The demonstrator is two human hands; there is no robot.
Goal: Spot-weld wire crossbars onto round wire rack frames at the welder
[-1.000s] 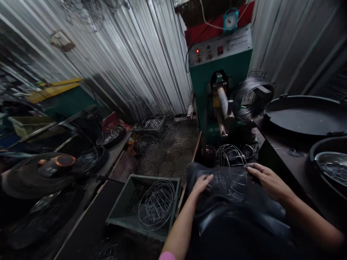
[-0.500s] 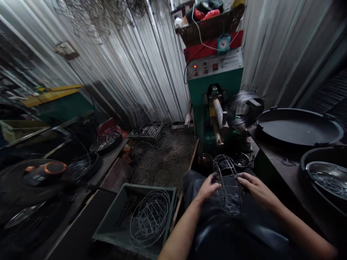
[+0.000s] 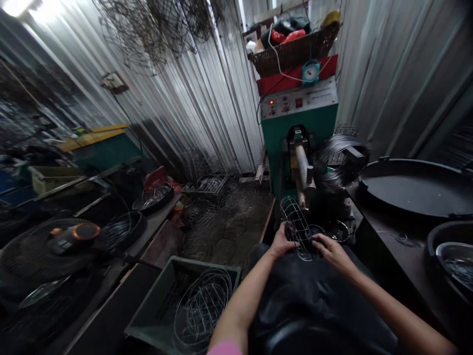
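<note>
I hold a dome-shaped wire basket frame [image 3: 297, 227] upright over my lap, just in front of a green welding machine [image 3: 300, 133]. My left hand [image 3: 281, 240] grips its left side. My right hand [image 3: 331, 248] grips its lower right edge. The machine's pale horizontal arm [image 3: 303, 170] sticks out toward the frame, and a coil of dark wire [image 3: 338, 160] hangs to its right. A dark apron [image 3: 318, 301] covers my knees under both hands.
A green crate [image 3: 155, 305] with several wire frames stands at my lower left. More wire frames lie heaped on the floor [image 3: 218, 212] by the corrugated wall. A fan [image 3: 55, 246] sits left. Black round trays [image 3: 417, 185] and a steel bowl [image 3: 456, 261] fill the right bench.
Both hands lifted the wire frame off my lap and carried it forward toward the machine's arm. My view tilted upward.
</note>
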